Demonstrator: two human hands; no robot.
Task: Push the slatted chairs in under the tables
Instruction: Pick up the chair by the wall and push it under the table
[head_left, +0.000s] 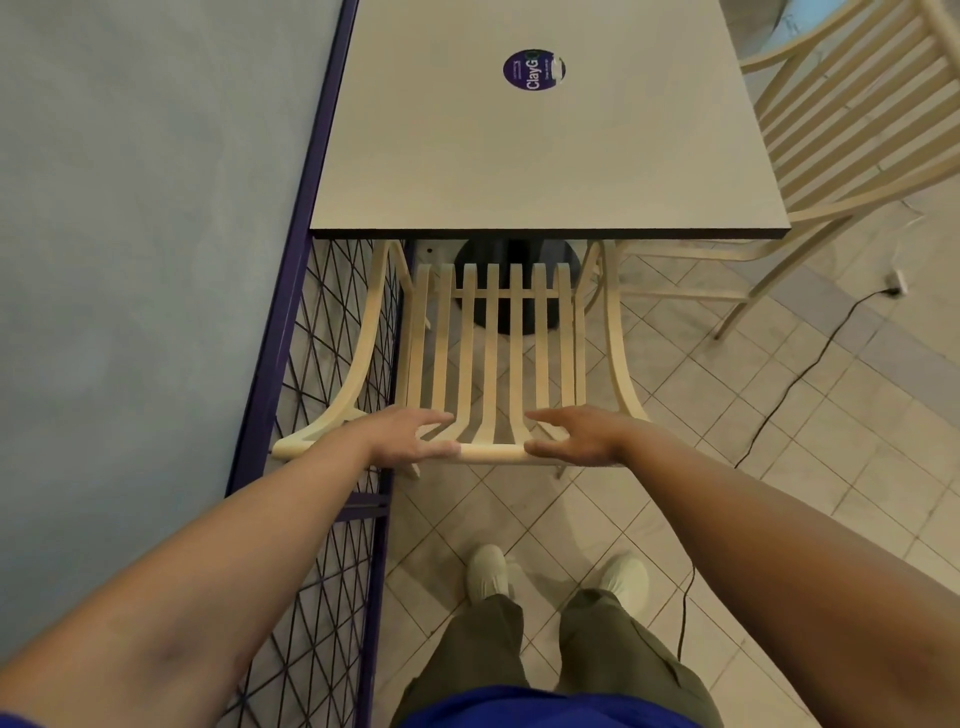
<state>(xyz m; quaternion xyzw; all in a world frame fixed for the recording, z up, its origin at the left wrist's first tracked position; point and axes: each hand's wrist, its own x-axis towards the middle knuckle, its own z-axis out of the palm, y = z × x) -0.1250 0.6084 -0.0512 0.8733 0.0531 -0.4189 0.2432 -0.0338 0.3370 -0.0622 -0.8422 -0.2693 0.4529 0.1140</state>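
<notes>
A cream slatted chair (491, 364) stands in front of me, its seat partly under the grey square table (545, 166). Its top back rail (493, 453) is nearest me. My left hand (410, 434) rests on the left part of that rail and my right hand (574, 434) on the right part. The fingers of both lie fairly straight over the slat tops, thumbs along the rail's near side. The table's black round base (514, 260) shows through the slats.
A purple-framed wire mesh panel (332, 364) and a blue-grey wall (130, 260) run close along the chair's left side. A second slatted chair (857, 130) stands at the table's right side. A black cable (810, 374) crosses the tiled floor. My feet are behind the chair.
</notes>
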